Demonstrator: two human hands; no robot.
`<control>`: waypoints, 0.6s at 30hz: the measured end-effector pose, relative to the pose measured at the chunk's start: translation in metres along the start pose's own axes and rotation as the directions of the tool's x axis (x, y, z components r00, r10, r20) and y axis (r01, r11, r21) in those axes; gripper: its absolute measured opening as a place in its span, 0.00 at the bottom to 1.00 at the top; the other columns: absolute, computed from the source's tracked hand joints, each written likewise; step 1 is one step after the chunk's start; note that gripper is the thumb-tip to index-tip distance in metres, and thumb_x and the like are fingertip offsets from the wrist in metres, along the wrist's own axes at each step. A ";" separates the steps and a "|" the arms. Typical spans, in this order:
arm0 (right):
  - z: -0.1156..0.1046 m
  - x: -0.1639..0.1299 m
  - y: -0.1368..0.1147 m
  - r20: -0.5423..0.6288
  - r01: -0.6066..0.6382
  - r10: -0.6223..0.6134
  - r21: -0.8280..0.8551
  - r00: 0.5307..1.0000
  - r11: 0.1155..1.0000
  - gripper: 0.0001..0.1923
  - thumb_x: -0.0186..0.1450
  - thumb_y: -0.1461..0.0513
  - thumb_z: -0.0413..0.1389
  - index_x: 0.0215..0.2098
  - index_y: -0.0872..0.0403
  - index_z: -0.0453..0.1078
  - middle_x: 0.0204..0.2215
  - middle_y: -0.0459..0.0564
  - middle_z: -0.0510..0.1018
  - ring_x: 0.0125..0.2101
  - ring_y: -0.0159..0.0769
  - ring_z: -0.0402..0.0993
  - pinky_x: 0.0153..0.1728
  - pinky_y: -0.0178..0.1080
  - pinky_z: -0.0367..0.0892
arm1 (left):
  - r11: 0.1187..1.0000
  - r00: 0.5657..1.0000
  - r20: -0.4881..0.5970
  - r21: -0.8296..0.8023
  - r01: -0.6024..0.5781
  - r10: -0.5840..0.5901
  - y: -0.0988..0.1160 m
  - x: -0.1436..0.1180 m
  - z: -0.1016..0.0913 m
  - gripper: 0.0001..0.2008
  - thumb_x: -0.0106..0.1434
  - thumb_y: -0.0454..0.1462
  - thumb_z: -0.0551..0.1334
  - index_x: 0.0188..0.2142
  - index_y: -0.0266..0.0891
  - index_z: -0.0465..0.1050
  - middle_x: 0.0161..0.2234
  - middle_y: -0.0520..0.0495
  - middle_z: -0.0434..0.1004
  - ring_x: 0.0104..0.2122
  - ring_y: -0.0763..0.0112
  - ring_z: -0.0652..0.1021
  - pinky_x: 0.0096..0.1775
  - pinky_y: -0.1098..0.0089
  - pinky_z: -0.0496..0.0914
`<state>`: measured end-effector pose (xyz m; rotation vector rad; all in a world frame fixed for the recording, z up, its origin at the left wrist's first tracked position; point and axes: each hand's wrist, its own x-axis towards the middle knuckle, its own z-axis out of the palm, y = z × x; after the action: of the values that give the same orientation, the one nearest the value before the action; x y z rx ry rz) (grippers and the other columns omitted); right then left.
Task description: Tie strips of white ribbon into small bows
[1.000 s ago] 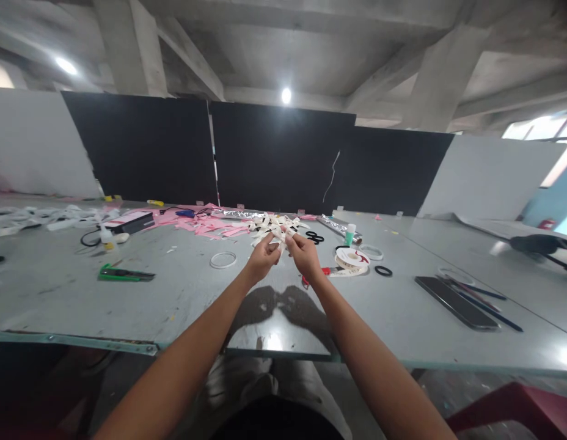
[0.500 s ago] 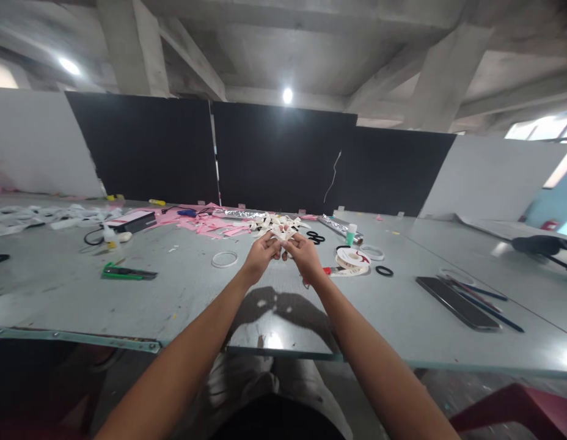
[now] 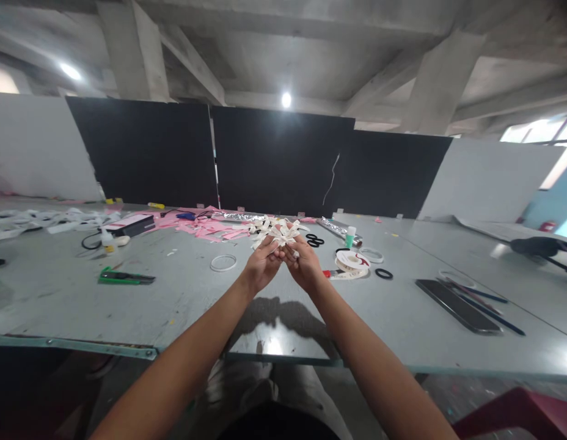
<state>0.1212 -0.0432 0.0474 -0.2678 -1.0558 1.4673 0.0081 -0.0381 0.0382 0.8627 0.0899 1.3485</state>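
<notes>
My left hand (image 3: 261, 265) and my right hand (image 3: 302, 264) are raised together above the grey table (image 3: 182, 299), fingertips meeting. Both pinch a small white ribbon bow (image 3: 280, 234) with several pointed loops. Just behind it on the table lies a pile of white ribbon pieces (image 3: 264, 223), which partly merges with the bow in view. A ribbon spool (image 3: 352, 261) with white ribbon lies to the right of my right hand, and red-handled scissors (image 3: 327, 272) peek out beside that wrist.
Pink paper scraps (image 3: 205, 227), a white ring (image 3: 223, 263), a green cutter (image 3: 123, 278), a glue bottle (image 3: 107, 241) and a dark box (image 3: 130, 224) lie left. Black rings (image 3: 314, 239), a foil roll (image 3: 337, 228), a phone (image 3: 456, 297) and pencils (image 3: 487, 296) lie right. Black panels stand behind.
Both hands have risen slightly and closed in on each other, and the ribbon bow now sits higher, spread above my fingertips. The view has tilted a little.
</notes>
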 end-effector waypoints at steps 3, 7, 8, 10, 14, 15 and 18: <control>0.002 -0.001 -0.003 -0.020 0.044 -0.044 0.020 0.999 0.999 0.25 0.56 0.64 0.56 0.52 0.47 0.66 0.16 0.35 0.54 0.16 0.25 0.54 0.29 0.31 0.70 | 0.999 1.000 -0.017 -0.045 0.023 -0.023 -0.003 0.001 0.003 0.15 0.59 0.28 0.60 0.45 0.41 0.72 0.27 0.55 0.68 0.21 0.87 0.66 0.31 0.83 0.66; -0.001 0.001 -0.006 -0.032 0.047 -0.053 -0.163 0.998 0.985 0.25 0.56 0.62 0.55 0.53 0.47 0.65 0.16 0.35 0.56 0.16 0.25 0.55 0.26 0.31 0.68 | 0.994 0.999 -0.030 0.103 0.021 -0.018 -0.002 0.001 0.008 0.17 0.56 0.30 0.61 0.46 0.43 0.72 0.31 0.54 0.71 0.21 0.86 0.64 0.28 0.81 0.64; -0.003 0.002 -0.007 -0.025 0.033 -0.041 -0.246 0.999 0.969 0.25 0.56 0.62 0.55 0.53 0.48 0.65 0.16 0.36 0.59 0.17 0.25 0.57 0.25 0.31 0.67 | 0.984 1.000 -0.026 0.179 0.012 -0.007 -0.001 0.001 0.009 0.18 0.55 0.31 0.61 0.46 0.42 0.72 0.30 0.54 0.70 0.21 0.85 0.64 0.26 0.80 0.63; -0.006 0.004 -0.007 0.000 0.022 -0.024 -0.410 1.000 0.912 0.25 0.54 0.62 0.55 0.51 0.51 0.66 0.17 0.37 0.64 0.18 0.26 0.61 0.22 0.31 0.65 | 0.933 1.000 -0.014 0.359 -0.017 0.024 0.001 0.001 0.009 0.18 0.54 0.32 0.62 0.46 0.41 0.72 0.25 0.55 0.68 0.20 0.83 0.62 0.24 0.78 0.61; -0.010 0.007 -0.007 0.063 0.062 -0.031 -0.577 0.998 0.814 0.22 0.54 0.61 0.54 0.48 0.55 0.67 0.18 0.41 0.71 0.17 0.27 0.64 0.19 0.30 0.59 | 0.768 0.992 0.016 0.631 -0.110 0.129 0.004 0.003 0.002 0.16 0.55 0.39 0.62 0.44 0.37 0.74 0.22 0.55 0.65 0.20 0.79 0.64 0.24 0.75 0.59; -0.011 0.007 -0.008 0.072 0.067 -0.030 -0.588 0.997 0.806 0.22 0.54 0.61 0.54 0.48 0.55 0.67 0.19 0.41 0.72 0.17 0.27 0.64 0.19 0.30 0.59 | 0.734 0.987 0.030 0.666 -0.137 0.156 0.005 0.005 0.000 0.15 0.56 0.40 0.62 0.43 0.36 0.74 0.22 0.54 0.65 0.21 0.79 0.64 0.24 0.75 0.59; -0.016 0.008 -0.007 0.078 0.091 -0.054 -0.629 0.995 0.772 0.20 0.54 0.61 0.54 0.46 0.55 0.67 0.21 0.42 0.73 0.17 0.27 0.64 0.19 0.31 0.59 | 0.675 0.978 0.087 0.712 -0.194 0.189 0.004 0.008 -0.007 0.14 0.57 0.40 0.62 0.42 0.36 0.74 0.22 0.54 0.65 0.22 0.78 0.64 0.26 0.75 0.60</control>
<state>0.1349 -0.0306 0.0468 -0.6609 -1.5761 1.0053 0.0027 -0.0280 0.0387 1.5792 0.5748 1.5246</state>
